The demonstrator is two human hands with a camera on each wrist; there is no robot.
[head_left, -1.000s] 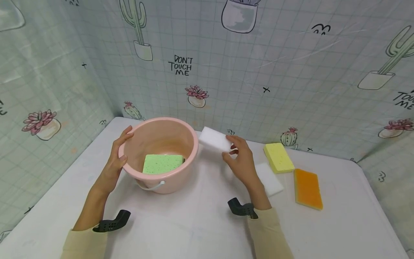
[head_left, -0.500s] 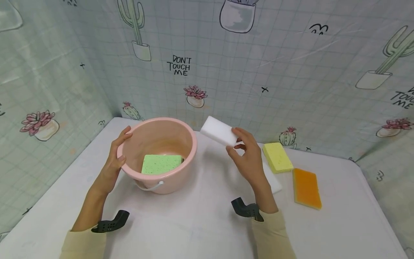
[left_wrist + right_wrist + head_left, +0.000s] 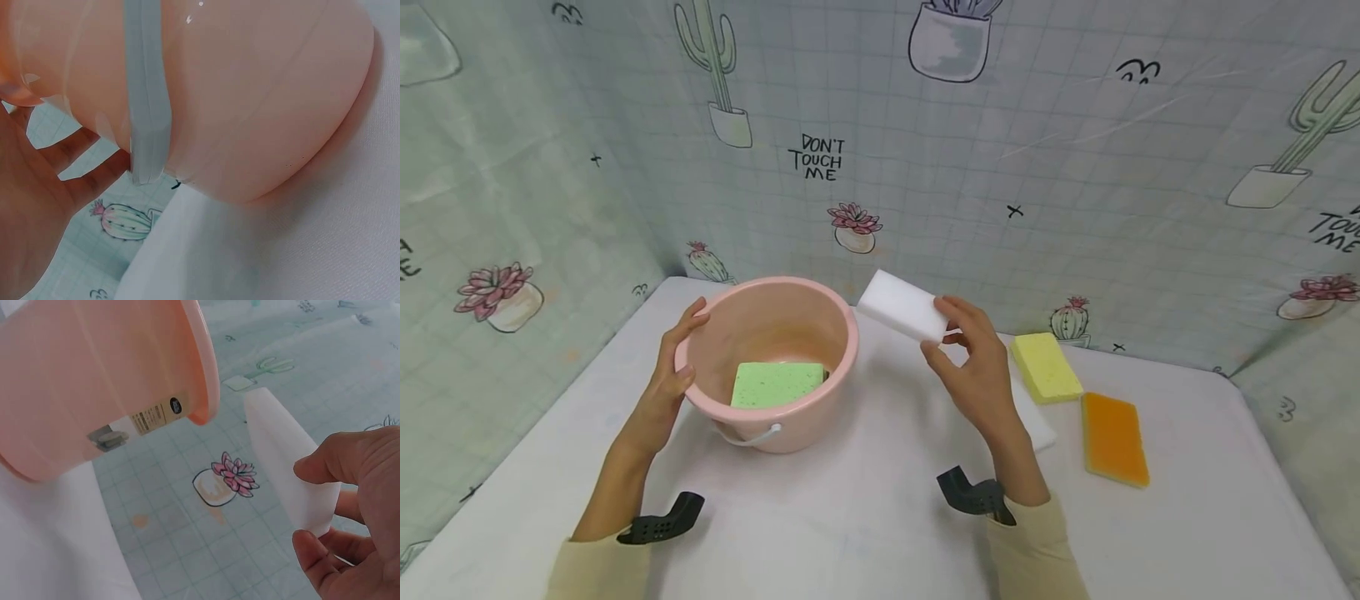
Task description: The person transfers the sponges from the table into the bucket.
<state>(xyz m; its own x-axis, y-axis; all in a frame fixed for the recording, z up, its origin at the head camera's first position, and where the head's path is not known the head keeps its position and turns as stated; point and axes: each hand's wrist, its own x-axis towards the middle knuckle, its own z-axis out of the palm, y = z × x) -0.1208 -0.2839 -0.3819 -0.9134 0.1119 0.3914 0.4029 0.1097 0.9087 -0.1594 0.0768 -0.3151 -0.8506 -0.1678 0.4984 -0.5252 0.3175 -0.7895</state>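
My left hand (image 3: 662,396) grips the left rim of a pink bucket (image 3: 797,425), with its thumb and a finger at the edge. In the left wrist view the fingers (image 3: 94,175) lie against the bucket's outer wall, near the pale handle (image 3: 147,94). A green sponge (image 3: 778,385) lies inside, and something dark partly shows at its right end. Right of the bucket, my right hand (image 3: 981,375) pinches one end of a white sponge (image 3: 902,304) and holds it tilted above the table. The right wrist view shows this white sponge (image 3: 281,456) apart from the bucket's rim.
Another white sponge (image 3: 1033,421) lies on the white table (image 3: 850,533), partly behind my right wrist. Beside it are a yellow sponge (image 3: 1047,367) and an orange sponge (image 3: 1115,439). A patterned curtain (image 3: 925,167) hangs behind and at both sides.
My right hand has raised the white sponge and drawn it a little right, then shifted it slightly back left. My left hand and the bucket have stayed in place.
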